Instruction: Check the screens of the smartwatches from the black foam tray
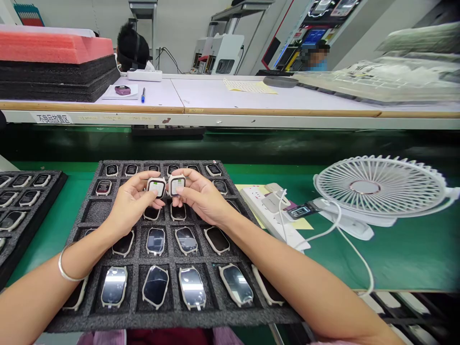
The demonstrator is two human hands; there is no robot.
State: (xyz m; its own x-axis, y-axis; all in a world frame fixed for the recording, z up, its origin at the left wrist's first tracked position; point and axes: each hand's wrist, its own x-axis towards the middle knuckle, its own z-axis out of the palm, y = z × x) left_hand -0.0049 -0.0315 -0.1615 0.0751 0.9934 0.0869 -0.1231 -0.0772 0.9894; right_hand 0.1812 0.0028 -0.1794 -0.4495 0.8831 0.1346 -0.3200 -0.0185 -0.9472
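- The left watch (pixel 155 188) and the right watch (pixel 176 185), pale-framed with lit screens showing white and a patch of green, are raised side by side over the upper part of the foam tray (pixel 168 320); whether their edges touch is hard to tell.
- The left hand (pixel 139 195) is clamped on the left watch, thumb across the front, fingers behind it.
- The right hand (pixel 197 195) grips the right watch likewise, its thumb on the lower part of the screen.
- Below both hands, the dark tray holds rows of similar watches (pixel 155 286), screens up, several turned askew in their compartments.
- A silvery bangle (pixel 65 268) circles the left wrist.
- The tray lies on the green table (pixel 323 268), with a second tray (pixel 45 218) of watches to its left.
- To its right are a white power strip (pixel 256 203), a small black device (pixel 302 209), a white cable (pixel 363 263) and a white fan (pixel 364 187).
- Beyond, a raised shelf (pixel 204 91) carries pink foam (pixel 53 48) on black foam (pixel 53 81), a purple watch (pixel 122 89) and a blue pen (pixel 143 96).
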